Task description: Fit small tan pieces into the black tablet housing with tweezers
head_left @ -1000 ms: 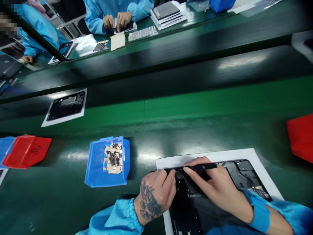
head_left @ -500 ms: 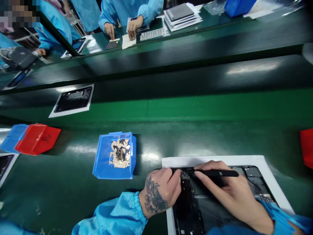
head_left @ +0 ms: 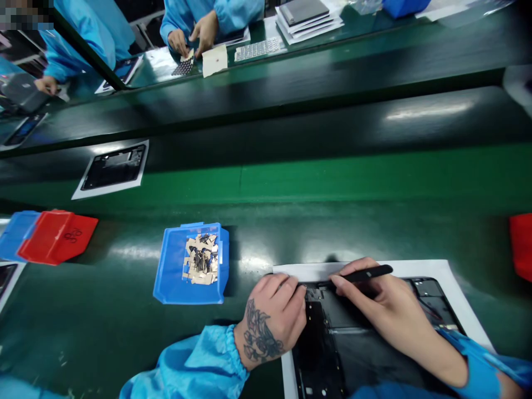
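Observation:
An opened tablet housing (head_left: 357, 354) lies on a white paper sheet (head_left: 465, 310) in front of me, its dark inner parts showing. My right hand (head_left: 394, 310) pinches black tweezers (head_left: 369, 274), with their tips low over the housing's top edge. At the upper left corner of the housing rests my left hand (head_left: 272, 321), tattooed on the back, its fingers curled and closed. What lies under those fingertips is hidden. To the left of that hand stands a blue bin (head_left: 168, 269) holding small beige and black pieces (head_left: 203, 260).
Red bins (head_left: 62, 237) (head_left: 521, 244) stand at far left and right. Another tablet housing (head_left: 114, 166) lies on paper on the green conveyor belt (head_left: 291, 172). Across the line, a co-worker's hands (head_left: 203, 33) handle a sheet of small dark parts (head_left: 183, 65).
The handle end of my tweezers has swung upward and my right hand has lifted slightly. My left fingers have shifted a little up. A co-worker's hand has left a beige paper.

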Demonstrator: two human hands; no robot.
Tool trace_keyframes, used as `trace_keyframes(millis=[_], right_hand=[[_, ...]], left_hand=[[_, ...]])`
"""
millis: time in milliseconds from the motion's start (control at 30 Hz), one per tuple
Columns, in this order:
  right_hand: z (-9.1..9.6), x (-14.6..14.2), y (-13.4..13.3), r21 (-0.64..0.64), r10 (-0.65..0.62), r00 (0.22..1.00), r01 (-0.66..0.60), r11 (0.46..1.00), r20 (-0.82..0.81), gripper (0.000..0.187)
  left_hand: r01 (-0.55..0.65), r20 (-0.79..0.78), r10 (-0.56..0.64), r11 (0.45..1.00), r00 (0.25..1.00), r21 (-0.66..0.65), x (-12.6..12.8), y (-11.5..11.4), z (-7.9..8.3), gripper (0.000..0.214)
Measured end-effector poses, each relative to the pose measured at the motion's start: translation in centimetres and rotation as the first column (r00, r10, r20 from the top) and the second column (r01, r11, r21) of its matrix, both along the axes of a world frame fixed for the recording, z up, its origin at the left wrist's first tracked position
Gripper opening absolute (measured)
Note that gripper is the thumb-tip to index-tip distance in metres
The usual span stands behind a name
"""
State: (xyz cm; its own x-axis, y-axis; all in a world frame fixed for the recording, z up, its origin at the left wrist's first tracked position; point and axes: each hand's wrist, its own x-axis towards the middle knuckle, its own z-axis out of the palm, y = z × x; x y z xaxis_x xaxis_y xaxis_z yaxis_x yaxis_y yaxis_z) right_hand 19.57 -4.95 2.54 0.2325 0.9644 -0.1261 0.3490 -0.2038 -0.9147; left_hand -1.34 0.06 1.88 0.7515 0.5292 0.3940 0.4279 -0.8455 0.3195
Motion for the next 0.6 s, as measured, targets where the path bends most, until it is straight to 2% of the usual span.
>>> trace_keyframes(millis=[400,600], right_hand=[[-0.14,0.01,-0.04,-0.003,0.015,0.999,-0.014,1.000,0.032,0.017],[-0.30,0.21,-0.36,0.064,0.045,0.994,-0.051,0.997,0.095,0.014]], left_hand=[[0.008,-0.023,-0.008,1.000,1.000,-0.005,-0.08,-0.05,0.08,0.025],[-0.001,-0.084,-0.005,0.997,0.996,-0.077,0.09,-0.18,0.56,0.029]])
